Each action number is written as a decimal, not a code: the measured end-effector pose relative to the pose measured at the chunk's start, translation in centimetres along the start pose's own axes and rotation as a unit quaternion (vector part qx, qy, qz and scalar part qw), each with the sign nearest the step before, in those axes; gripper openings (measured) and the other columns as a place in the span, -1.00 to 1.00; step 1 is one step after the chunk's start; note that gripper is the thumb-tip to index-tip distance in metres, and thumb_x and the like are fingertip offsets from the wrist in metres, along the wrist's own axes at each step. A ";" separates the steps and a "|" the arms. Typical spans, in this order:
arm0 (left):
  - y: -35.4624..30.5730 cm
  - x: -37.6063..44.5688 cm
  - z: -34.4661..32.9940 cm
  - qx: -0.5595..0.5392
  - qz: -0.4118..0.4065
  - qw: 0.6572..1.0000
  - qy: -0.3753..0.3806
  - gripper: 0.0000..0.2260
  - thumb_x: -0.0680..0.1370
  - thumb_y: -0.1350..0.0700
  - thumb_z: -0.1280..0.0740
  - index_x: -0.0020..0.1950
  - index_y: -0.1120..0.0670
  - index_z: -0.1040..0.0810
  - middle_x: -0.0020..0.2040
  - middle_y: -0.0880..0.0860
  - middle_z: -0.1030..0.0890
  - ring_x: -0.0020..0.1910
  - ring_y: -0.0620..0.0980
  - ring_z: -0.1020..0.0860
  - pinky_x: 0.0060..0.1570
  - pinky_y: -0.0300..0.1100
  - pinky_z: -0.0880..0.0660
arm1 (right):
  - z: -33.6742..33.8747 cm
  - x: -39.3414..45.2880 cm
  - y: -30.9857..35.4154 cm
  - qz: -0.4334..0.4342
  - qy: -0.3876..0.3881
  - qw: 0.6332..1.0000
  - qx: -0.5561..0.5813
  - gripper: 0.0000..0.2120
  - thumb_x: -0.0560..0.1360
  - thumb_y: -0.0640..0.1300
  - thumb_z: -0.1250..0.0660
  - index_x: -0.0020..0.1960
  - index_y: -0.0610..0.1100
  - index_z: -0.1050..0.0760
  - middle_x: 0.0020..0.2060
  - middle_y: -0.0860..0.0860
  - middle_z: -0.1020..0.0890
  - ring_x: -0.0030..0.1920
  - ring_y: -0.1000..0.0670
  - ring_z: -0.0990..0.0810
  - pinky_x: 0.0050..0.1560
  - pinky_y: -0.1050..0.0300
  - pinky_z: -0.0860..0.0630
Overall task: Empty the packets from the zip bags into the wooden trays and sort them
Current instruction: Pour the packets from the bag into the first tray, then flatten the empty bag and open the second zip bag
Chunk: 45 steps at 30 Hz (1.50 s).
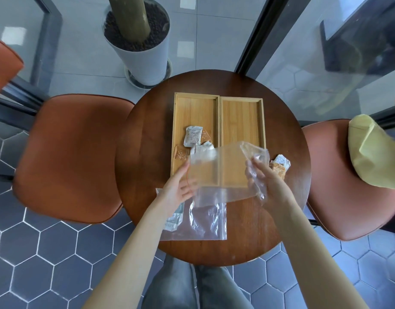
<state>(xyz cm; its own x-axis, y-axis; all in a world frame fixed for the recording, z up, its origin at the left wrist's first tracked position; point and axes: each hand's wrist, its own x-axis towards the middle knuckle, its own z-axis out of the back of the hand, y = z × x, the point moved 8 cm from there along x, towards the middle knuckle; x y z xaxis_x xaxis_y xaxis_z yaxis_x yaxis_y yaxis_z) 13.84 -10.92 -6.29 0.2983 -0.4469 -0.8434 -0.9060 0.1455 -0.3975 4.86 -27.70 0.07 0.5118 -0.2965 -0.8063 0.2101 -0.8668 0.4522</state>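
Observation:
Two wooden trays lie side by side on the round table [214, 253]. The left tray [192, 108] holds a white packet [193, 136] and several brown and white packets near its front. The right tray [242, 117] is bare inside. Above the trays' near ends I hold a clear zip bag [223, 172]: my right hand [262, 177] grips its crumpled right end, my left hand [181, 186] touches its left edge with fingers spread. A second zip bag [203, 219] lies flat near me with a white packet [175, 219] in it. Two packets [280, 166] lie right of the trays.
Orange-brown chairs stand left [69, 157] and right [348, 197] of the table; a yellow bag [375, 157] rests on the right one. A grey planter [143, 45] stands beyond the table, beside glass walls. My knees [192, 286] are under the near edge.

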 end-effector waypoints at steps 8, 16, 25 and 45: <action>0.5 -1.9 2.9 -0.001 -0.050 0.998 -0.049 -0.94 0.46 0.18 -0.37 -0.12 0.11 -0.63 -0.27 0.05 -0.62 -0.32 -0.08 -0.62 -0.24 -0.21 -0.57 | 2.3 0.5 -1.8 -0.009 -0.013 0.993 -0.113 -0.85 0.37 -0.14 -0.38 -0.09 -0.18 -0.59 -0.26 -0.03 -0.70 -0.31 0.04 -0.65 -0.39 0.27 -0.58; -2.2 -6.2 8.0 0.135 -0.252 0.925 -0.250 -0.89 0.46 0.18 -0.39 -0.26 0.03 -0.61 -0.39 -0.05 -0.64 -0.37 -0.13 -0.59 -0.28 -0.15 -0.55 | 1.8 1.8 -4.6 0.029 -0.061 0.975 -0.210 -0.94 0.36 -0.19 -0.46 -0.23 -0.18 -0.63 -0.43 -0.02 -0.66 -0.44 0.09 -0.59 -0.34 0.23 -0.58; -0.8 -7.8 10.6 0.437 -0.343 0.747 -0.365 -0.83 0.57 0.15 -0.21 0.00 0.18 -0.55 -0.38 0.10 -0.55 -0.38 0.12 -0.50 -0.38 -0.07 -0.42 | 2.1 2.0 -9.3 0.026 -0.054 0.966 -0.251 -0.92 0.39 -0.22 -0.45 -0.25 -0.11 -0.57 -0.31 -0.04 -0.63 -0.36 0.07 -0.57 -0.44 0.32 -0.49; 6.0 -3.1 5.9 0.701 -0.267 0.620 -0.233 -0.42 0.56 -0.19 0.19 0.48 0.09 -0.10 0.51 0.18 -0.14 0.47 0.17 -0.15 0.37 0.10 -0.07 | 6.8 2.1 -12.0 0.168 -0.254 0.806 -0.507 -0.54 0.36 -0.15 -0.45 0.20 -0.17 -0.40 0.04 -0.07 -0.50 0.09 -0.11 -0.47 0.14 -0.06 -0.46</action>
<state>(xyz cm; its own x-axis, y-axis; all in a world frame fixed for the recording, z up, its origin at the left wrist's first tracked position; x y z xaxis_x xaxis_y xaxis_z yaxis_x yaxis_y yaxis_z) 9.22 -3.47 -8.20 0.7930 -0.5056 -0.3398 0.4116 0.8559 -0.3131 -2.26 -20.63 -9.63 0.3290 -0.7957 -0.5086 0.8353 -0.0061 0.5498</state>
